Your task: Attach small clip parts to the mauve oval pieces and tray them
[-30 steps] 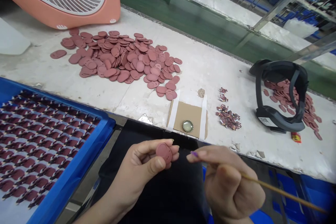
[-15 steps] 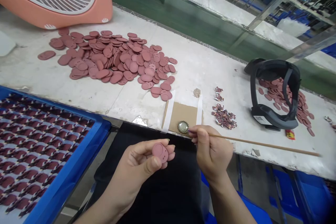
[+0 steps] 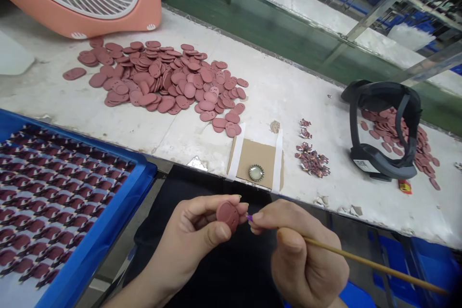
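Has a blue tray (image 3: pixel 104 231) of dark red pieces (image 3: pixel 68 211) at far left. Pinches a red oval disc (image 3: pixel 226 215) between thumb and half-curled fingers of the left hand (image 3: pixel 197 233), in front of the table (image 3: pixel 288 96). Faces a bottle cap (image 3: pixel 256 173) on cardboard (image 3: pixel 254 150). Grips a thin stick (image 3: pixel 361 260) in the closed right hand (image 3: pixel 306 252), pointing its purple tip (image 3: pixel 249 218) at the disc.

Below the waist, the person wears plain black cloth (image 3: pixel 212 274). The bare left hand (image 3: pixel 197 231) has slender fingers with visible fingernails (image 3: pixel 237 197); the right hand (image 3: pixel 319 262) is also bare.
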`<state>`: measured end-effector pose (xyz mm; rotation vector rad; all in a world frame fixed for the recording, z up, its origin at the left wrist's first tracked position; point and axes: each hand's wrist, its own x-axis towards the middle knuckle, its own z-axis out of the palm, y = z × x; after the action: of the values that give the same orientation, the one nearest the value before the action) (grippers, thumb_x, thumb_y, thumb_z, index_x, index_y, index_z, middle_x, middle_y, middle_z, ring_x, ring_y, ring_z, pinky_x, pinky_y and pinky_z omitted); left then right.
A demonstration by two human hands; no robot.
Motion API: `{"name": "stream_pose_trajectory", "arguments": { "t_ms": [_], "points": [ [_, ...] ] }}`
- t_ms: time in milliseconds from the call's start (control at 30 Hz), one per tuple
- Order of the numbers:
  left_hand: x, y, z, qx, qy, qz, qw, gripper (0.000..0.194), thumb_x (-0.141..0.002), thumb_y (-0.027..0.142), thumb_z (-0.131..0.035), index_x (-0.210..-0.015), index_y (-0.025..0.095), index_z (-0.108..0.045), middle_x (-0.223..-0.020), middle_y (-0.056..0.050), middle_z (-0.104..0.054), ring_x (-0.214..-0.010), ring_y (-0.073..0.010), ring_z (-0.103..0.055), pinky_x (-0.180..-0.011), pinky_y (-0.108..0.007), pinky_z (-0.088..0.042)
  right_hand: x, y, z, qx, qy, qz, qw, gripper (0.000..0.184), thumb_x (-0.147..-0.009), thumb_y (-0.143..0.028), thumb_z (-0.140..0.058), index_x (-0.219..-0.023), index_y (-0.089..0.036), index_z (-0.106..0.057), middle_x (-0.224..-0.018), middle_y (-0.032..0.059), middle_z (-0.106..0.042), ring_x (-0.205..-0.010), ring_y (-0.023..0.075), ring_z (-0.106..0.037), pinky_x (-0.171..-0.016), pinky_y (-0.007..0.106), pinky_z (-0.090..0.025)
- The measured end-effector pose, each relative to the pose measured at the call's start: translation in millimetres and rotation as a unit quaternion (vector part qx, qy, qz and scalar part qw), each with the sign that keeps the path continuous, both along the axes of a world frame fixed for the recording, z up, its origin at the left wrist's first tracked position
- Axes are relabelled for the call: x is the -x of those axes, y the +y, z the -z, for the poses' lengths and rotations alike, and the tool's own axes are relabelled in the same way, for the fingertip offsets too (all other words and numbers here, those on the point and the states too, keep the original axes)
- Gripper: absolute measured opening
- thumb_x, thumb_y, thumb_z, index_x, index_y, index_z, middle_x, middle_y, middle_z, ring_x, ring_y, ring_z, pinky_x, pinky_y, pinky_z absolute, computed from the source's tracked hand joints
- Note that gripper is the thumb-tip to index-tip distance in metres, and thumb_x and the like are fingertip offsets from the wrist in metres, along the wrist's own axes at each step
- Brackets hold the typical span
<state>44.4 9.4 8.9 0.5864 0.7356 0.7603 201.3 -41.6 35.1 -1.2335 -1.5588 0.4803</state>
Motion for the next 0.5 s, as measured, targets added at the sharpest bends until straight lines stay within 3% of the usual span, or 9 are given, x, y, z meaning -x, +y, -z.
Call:
{"name": "stream_pose_trajectory", "arguments": {
  "t_ms": [233, 500],
  "points": [
    [3.7, -1.4, 2.7, -0.018, -0.032, 0.019, 0.999, 0.020, -0.074, 0.028, -0.082, -0.094, 0.030, -0.081, -0.090, 0.002, -0.082, -0.088, -0.0141, -0.076, -0.076, -0.010, -0.055, 0.8, 3.0, -2.9, 0.016, -0.016, -0.009, 1.000, 0.023, -0.106, -0.026, -0.041, -0.102, -0.015, -0.062, -0.081, 0.0020, -0.066, -0.073, 0.0099, -0.064, -0.065, 0.020, -0.052],
    [3.1, -0.5, 6.6, -0.010, -0.013, 0.014, 1.000, 0.020, -0.073, 0.028, -0.083, -0.092, 0.030, -0.081, -0.091, 0.000, -0.082, -0.088, -0.0172, -0.077, -0.079, -0.016, -0.058, 2.2, 3.8, -6.0, 0.005, -0.044, 0.001, 0.999, 0.026, -0.106, -0.028, -0.040, -0.098, -0.016, -0.061, -0.076, 0.0021, -0.066, -0.068, 0.0112, -0.065, -0.061, 0.021, -0.053]
  ]
}}
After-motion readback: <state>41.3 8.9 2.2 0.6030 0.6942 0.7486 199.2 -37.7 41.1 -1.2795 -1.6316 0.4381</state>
